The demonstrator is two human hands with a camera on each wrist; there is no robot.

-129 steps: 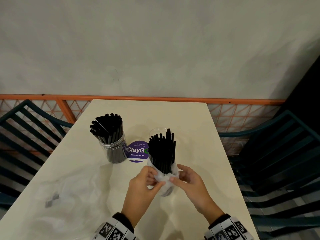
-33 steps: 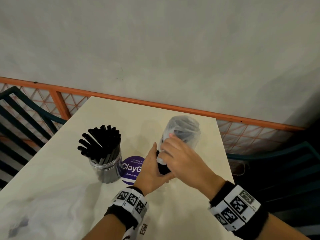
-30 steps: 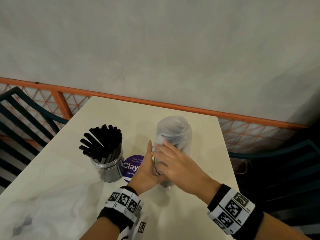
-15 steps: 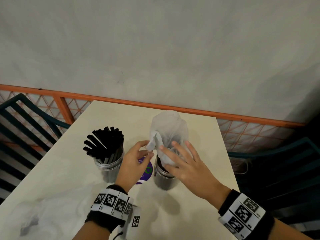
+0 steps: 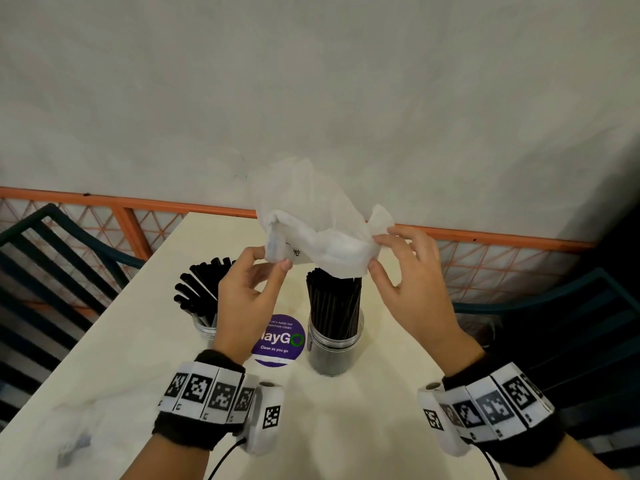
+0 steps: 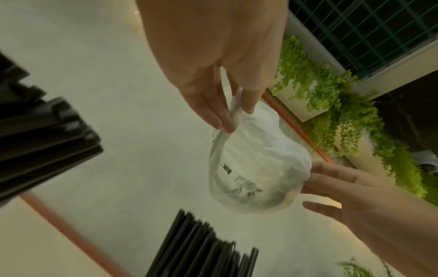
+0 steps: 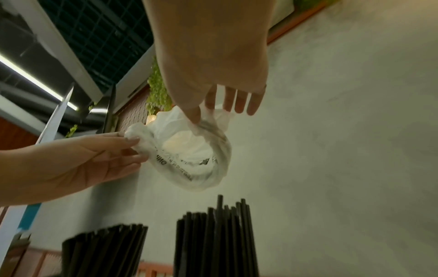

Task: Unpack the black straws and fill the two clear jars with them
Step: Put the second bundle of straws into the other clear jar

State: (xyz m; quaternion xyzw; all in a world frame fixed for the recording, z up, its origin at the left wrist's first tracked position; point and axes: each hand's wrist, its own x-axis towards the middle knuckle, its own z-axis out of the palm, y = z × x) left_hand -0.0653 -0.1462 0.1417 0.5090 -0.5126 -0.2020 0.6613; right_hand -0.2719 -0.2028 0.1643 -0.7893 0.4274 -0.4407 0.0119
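Note:
Two clear jars stand on the cream table (image 5: 346,427). The left jar (image 5: 204,329) holds a fanned bunch of black straws (image 5: 197,285). In the right jar (image 5: 334,351) a tight bundle of black straws (image 5: 334,306) stands upright. Above that bundle hangs an empty clear plastic bag (image 5: 311,223), mouth down, clear of the straw tips. My left hand (image 5: 268,263) pinches the bag's rim on the left, and my right hand (image 5: 375,252) pinches the rim on the right. The wrist views show the bag (image 6: 255,168) (image 7: 192,150) hollow, with printed lettering.
A round purple sticker (image 5: 280,342) lies between the jars. Another crumpled clear bag (image 5: 69,441) lies at the table's near left. Dark green slatted chairs (image 5: 52,271) (image 5: 554,323) flank the table. An orange rail (image 5: 138,204) runs along the far edge before a grey wall.
Both hands have lifted the bag up off the straw bundle in the right jar. Half a second ago it still covered the straws; now it hangs free above them.

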